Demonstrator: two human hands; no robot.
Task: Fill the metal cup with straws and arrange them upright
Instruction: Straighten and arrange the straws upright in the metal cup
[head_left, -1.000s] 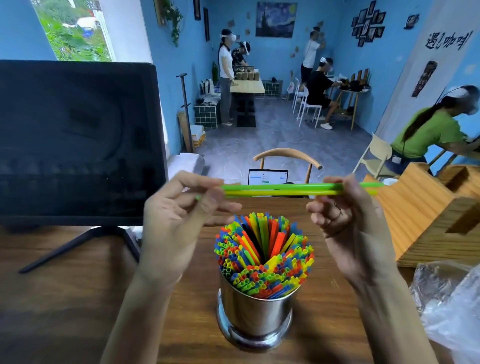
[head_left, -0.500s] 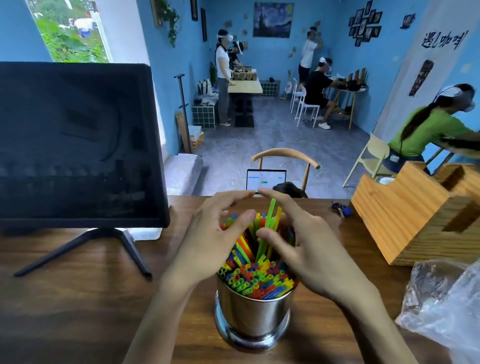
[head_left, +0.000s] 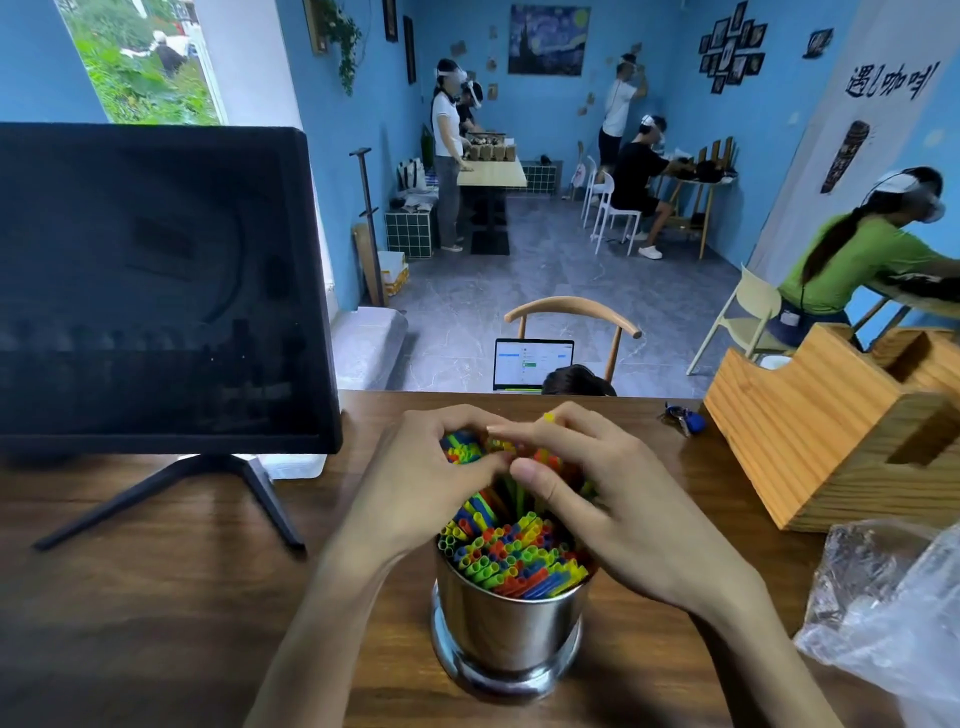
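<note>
A shiny metal cup stands on the wooden table in front of me, packed with upright coloured straws. My left hand and my right hand cup the taller middle straws from either side. Their fingers curl over the far tops and the thumbs meet on the near side, so the two hands ring the bundle. A yellow straw tip pokes up above my right fingers. The straws under my palms are hidden.
A dark monitor on a tripod foot stands at the left. A wooden organiser box sits at the right, with blue keys beside it. A crumpled clear plastic bag lies at the near right.
One second ago both hands held green and yellow straws level above the cup. The straws went down into the cup, and both hands have since closed round the bundle's top.
</note>
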